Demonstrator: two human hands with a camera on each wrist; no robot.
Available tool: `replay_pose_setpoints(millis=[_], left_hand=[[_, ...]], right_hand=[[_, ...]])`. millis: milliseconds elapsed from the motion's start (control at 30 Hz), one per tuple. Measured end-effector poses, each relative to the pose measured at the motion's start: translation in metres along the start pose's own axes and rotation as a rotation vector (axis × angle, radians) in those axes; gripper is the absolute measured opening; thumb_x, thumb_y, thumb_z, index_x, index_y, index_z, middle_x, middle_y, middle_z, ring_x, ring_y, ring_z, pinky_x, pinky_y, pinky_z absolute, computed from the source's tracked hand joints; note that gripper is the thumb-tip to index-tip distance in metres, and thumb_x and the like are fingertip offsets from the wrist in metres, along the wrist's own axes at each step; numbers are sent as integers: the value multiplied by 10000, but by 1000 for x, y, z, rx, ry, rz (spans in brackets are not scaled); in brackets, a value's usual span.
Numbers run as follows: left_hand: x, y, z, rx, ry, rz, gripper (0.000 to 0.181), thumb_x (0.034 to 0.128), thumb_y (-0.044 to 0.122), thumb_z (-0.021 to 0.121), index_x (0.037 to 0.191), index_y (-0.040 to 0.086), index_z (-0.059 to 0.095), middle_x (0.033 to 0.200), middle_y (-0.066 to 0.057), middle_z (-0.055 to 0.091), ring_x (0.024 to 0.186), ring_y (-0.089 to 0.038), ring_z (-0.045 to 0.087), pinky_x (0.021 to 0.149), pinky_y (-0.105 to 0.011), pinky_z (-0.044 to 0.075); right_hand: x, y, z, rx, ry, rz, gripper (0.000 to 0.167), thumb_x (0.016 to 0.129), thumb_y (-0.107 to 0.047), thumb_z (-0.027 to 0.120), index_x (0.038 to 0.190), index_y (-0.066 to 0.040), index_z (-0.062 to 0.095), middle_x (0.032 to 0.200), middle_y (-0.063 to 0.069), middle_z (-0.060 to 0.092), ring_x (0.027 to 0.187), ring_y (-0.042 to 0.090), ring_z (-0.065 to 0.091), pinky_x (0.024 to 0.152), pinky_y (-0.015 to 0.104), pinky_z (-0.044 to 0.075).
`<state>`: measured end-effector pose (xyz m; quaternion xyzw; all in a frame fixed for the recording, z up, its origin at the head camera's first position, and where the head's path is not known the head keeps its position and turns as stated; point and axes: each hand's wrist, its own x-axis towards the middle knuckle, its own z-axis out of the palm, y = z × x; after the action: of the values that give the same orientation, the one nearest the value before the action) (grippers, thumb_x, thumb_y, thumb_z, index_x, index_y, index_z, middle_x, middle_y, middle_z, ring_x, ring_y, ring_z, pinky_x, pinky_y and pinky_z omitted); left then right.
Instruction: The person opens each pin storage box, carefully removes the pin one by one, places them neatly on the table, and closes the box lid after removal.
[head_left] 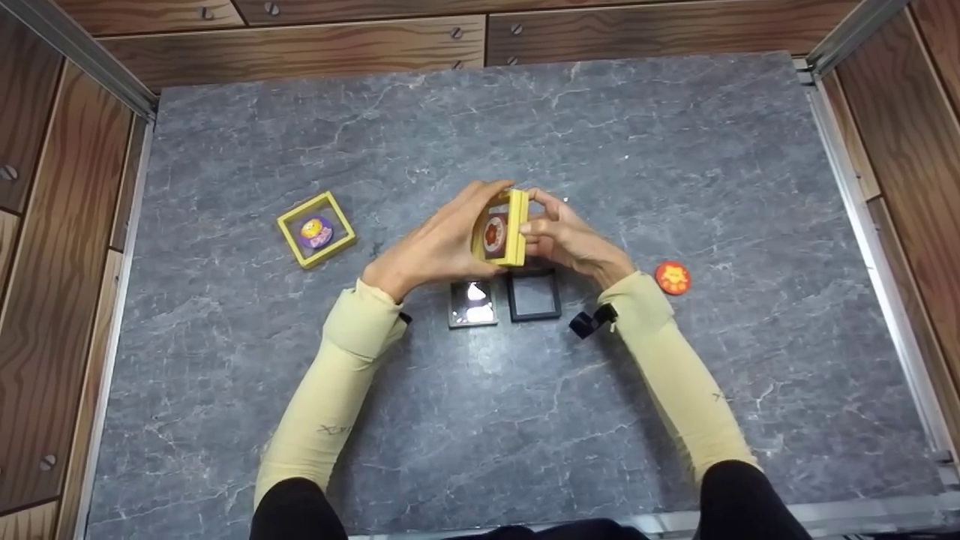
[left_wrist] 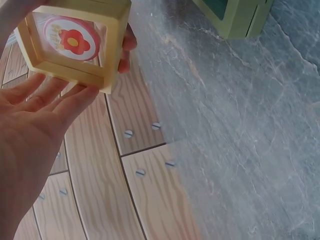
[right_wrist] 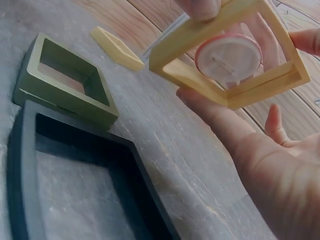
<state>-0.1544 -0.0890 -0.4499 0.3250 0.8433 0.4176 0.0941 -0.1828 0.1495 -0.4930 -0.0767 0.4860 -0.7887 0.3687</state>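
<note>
Over the middle of the table a yellow square display frame (head_left: 517, 229) is held upright, turned nearly edge-on in the head view. My left hand (head_left: 442, 232) grips it by the top and bottom edges. From the other side my right hand (head_left: 570, 236) pinches it with thumb and fingers. Inside the clear window sits a round badge (left_wrist: 75, 40) with a red flower on white; its pale back shows in the right wrist view. Below the hands lie a dark green frame (right_wrist: 70, 107) and a black frame (right_wrist: 145, 175), side by side.
Left on the grey marbled table, another yellow frame (head_left: 331, 259) holds a purple round badge (head_left: 316, 232). A loose red round badge (head_left: 673, 277) with a yellow figure lies near my right forearm. Wood-patterned walls (head_left: 300, 49) border the table's back and sides.
</note>
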Motion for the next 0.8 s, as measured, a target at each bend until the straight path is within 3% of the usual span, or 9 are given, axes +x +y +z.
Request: replay_pose_setpoints(millis=[233, 400, 533, 800], left_hand=[[4, 1, -3, 8, 2, -30, 1109, 748, 228, 956, 1645, 79, 321, 1381, -125, 517, 1159, -220, 579, 1006, -323, 599], [4, -2, 0, 6, -29, -36, 1105, 767, 240, 953, 1654, 66, 317, 1392, -160, 510, 1191, -228, 572, 1071, -341, 577], [4, -4, 1, 3, -43, -10, 1085, 785, 235, 941, 1652, 45, 318, 1408, -179, 503, 1220, -236, 568, 1115, -360, 560], [2, -6, -5, 3, -28, 28, 1045, 782, 204, 941, 1634, 33, 361, 1409, -180, 502, 1296, -282, 564, 1197, -374, 500]], right_hand=[[1, -2, -7, 8, -24, -9, 607, 885, -83, 725, 1401, -95, 406, 1106, 138, 750, 963, 262, 779, 881, 389, 677], [1, 6, -12, 38, -29, 19, 904, 882, -106, 752, 1618, -47, 229, 1164, 132, 742, 1004, 247, 763, 916, 389, 665], [1, 10, -15, 49, -25, 23, 1106, 845, -148, 824, 1678, -31, 106, 1214, 122, 726, 1031, 234, 751, 925, 378, 660], [9, 9, -15, 25, -71, -2, 1027, 860, -121, 784, 1662, 17, 157, 1232, 136, 716, 1062, 254, 754, 951, 384, 660]])
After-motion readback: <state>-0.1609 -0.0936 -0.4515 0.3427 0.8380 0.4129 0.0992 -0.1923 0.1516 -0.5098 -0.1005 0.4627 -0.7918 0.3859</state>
